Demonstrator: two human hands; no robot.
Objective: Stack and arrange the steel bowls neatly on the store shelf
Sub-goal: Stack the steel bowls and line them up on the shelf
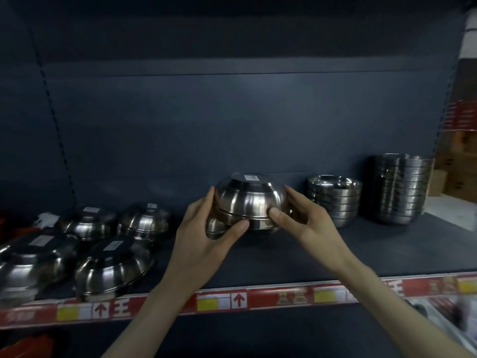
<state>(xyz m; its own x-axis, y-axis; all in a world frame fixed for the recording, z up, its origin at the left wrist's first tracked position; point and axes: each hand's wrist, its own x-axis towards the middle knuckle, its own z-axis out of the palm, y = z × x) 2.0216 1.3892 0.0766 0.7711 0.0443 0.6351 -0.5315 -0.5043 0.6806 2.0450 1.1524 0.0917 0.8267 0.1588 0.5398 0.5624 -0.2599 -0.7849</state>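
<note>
An upside-down steel bowl with a barcode label on its base sits on top of another inverted bowl at the middle of the dark shelf. My left hand grips its left side, thumb on the lower rim. My right hand grips its right side, thumb pressed on the front. Right of it stands a short stack of upright bowls, then a taller stack. Several inverted bowl stacks sit at the left.
The shelf's front edge carries a red price strip. A dark back panel closes the shelf behind. Cardboard boxes show past the right upright. A red object lies at the far left.
</note>
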